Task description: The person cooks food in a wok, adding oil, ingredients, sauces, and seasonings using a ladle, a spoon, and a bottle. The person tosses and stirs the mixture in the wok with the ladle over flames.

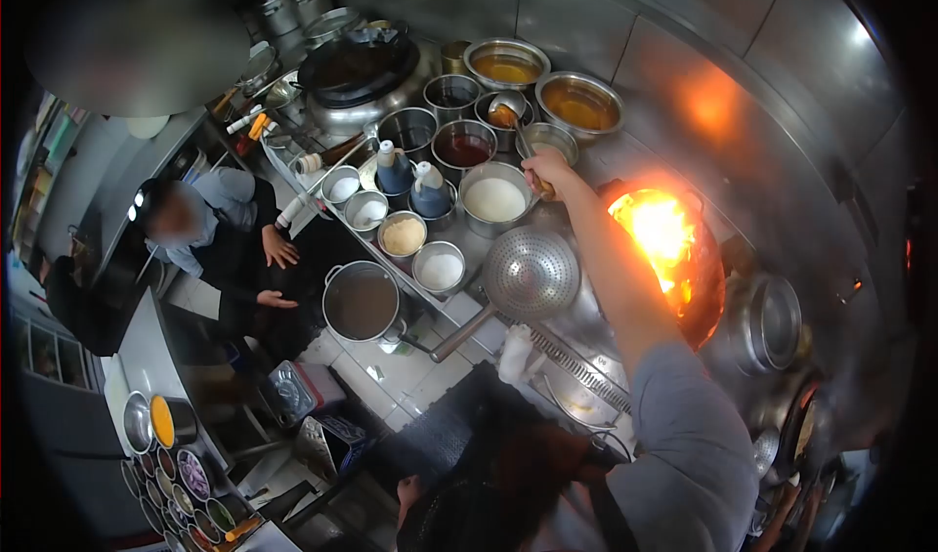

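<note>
My right hand grips the handle of a ladle, its arm stretched across the stove. The ladle's bowl is over one of the sauce pots at the back, with orange-brown contents showing around it. To the right of my forearm, tall flames rise from a wok. A perforated strainer lies to the left of the forearm, its handle jutting over the counter's front edge. Down at the lower edge, my left hand hangs near my body; it is small and dark in view, so its fingers are unclear.
Metal pots of white liquid, red sauce and oil crowd the counter, with seasoning cups and squeeze bottles. A large pot stands by the counter's front edge. Another person is at the left, hands apart.
</note>
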Demonstrator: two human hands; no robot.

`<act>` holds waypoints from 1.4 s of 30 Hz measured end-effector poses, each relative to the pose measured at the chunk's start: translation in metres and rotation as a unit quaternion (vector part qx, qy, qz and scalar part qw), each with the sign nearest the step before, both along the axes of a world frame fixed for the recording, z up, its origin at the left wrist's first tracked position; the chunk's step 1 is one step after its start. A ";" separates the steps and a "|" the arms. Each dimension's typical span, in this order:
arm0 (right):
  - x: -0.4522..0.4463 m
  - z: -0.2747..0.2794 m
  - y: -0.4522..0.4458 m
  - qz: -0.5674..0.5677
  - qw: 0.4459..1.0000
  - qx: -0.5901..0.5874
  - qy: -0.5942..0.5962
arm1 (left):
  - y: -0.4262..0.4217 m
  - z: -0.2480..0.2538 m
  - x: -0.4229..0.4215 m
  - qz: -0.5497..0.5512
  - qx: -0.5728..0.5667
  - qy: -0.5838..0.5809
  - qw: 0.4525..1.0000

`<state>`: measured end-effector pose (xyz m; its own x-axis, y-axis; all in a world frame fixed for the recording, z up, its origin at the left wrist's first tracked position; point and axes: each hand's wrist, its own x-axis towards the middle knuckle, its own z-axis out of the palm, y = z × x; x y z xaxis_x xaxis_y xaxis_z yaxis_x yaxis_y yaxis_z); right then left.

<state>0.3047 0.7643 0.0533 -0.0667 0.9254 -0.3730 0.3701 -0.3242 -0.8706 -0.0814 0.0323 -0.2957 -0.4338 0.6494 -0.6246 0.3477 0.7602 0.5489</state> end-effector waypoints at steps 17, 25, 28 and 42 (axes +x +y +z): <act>0.027 0.002 -0.050 -0.073 0.972 0.099 0.198 | 0.031 0.036 -0.024 0.203 0.088 -0.345 0.912; 0.070 0.006 -0.098 -0.090 0.925 0.080 0.359 | 0.005 0.060 0.004 0.242 0.137 -0.434 0.857; 0.120 0.028 -0.157 -0.095 0.883 0.049 0.457 | 0.005 0.069 0.030 0.076 0.151 -0.323 0.931; 0.307 -0.008 -0.440 -0.111 0.963 0.143 -0.201 | 0.271 0.270 0.360 -0.423 0.466 -0.116 0.768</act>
<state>0.6118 0.3238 0.0456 0.2400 0.9692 -0.0547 0.6452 -0.2014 -0.7370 0.2788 0.3035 -0.0258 0.4430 0.8494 0.2870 0.3114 -0.4459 0.8392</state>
